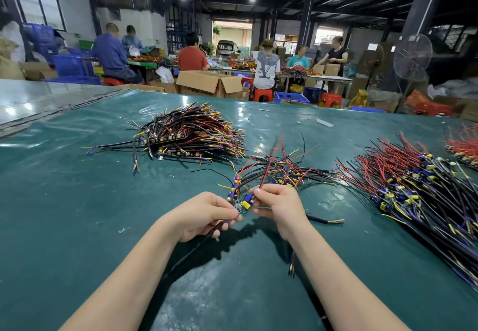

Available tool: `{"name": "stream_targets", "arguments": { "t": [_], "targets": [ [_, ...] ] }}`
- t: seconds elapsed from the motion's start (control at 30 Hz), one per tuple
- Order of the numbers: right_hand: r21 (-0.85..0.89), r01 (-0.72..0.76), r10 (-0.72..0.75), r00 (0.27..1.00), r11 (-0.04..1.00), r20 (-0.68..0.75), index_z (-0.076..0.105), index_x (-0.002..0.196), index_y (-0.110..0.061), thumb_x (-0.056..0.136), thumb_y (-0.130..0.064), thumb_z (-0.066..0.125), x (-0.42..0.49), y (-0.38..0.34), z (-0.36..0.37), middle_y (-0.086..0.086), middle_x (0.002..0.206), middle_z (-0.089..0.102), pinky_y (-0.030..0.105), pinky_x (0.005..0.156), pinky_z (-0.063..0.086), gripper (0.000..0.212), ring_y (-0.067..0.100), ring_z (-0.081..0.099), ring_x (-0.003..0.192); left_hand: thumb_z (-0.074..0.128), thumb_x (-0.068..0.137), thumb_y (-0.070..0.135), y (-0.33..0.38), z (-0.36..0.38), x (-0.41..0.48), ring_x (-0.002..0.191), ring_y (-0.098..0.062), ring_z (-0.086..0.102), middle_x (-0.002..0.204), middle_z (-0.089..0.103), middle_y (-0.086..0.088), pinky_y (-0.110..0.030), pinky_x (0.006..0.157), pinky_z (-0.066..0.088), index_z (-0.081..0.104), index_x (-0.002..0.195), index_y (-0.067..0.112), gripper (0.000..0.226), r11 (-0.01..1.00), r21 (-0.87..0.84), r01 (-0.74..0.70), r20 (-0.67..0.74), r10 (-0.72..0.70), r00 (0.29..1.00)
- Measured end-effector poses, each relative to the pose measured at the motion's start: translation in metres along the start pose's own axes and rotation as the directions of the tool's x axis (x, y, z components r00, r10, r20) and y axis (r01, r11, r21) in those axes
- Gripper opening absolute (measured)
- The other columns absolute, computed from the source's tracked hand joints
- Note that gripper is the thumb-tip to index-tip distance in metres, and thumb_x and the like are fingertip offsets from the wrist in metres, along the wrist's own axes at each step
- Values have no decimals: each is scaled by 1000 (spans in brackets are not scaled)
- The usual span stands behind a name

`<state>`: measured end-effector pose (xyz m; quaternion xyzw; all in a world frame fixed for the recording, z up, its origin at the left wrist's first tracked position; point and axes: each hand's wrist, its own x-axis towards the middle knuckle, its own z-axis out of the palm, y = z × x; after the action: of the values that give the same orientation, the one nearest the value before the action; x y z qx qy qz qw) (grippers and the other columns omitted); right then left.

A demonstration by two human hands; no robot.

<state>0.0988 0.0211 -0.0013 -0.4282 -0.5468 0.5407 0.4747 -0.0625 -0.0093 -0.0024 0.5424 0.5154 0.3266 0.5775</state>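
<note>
Green workshop tabletop under wired board

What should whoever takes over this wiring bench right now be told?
Left hand: pinches the near end of a small circuit board; a black cable trails under the palm.
Right hand: pinches a red wire at the board's far end.
Things: loose pile just beyond the hands, big pile to the right, stacked pile far left, all on the green table cover.
Done: seemingly the stacked pile.
Left: this board's wiring, then likely the other piles.
</note>
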Motion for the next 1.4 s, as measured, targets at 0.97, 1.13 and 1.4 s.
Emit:
{"name": "stream_targets", "arguments": {
  "t": [0.97, 1.13, 1.4],
  "targets": [
    [157, -10, 7, 1000, 988, 16, 63, 67, -5, 90, -4, 53, 4, -1, -2, -2, 49, 57, 17, 42, 46, 25, 6, 50, 42, 57, 88, 4, 4, -2, -4, 40, -2, 49, 50, 55, 4, -12, 34, 35, 70, 62, 11, 30, 993, -94, -71, -37, 68, 997],
    [72, 21, -24, 999, 997, 48, 62, 70, -2, 87, -2, 57, 6, 0, -15, 0, 49, 56, 17, 41, 47, 18, 3, 50, 39, 55, 88, 4, 4, -4, -7, 40, -2, 49, 49, 55, 4, -12, 34, 35, 72, 59, 11, 34, 995, -90, -46, 13, 48, 999],
    [199, -29, 30, 1000, 979, 1, 59, 68, -2, 94, -18, 49, 12, -6, -33, -4, 39, 48, 14, 32, 36, 32, 3, 39, 31, 49, 88, 1, 3, -14, -14, 37, -1, 45, 46, 52, 4, -12, 31, 33, 72, 55, 11, 42, 995, -95, -27, 81, 35, 996]
  ]
}}
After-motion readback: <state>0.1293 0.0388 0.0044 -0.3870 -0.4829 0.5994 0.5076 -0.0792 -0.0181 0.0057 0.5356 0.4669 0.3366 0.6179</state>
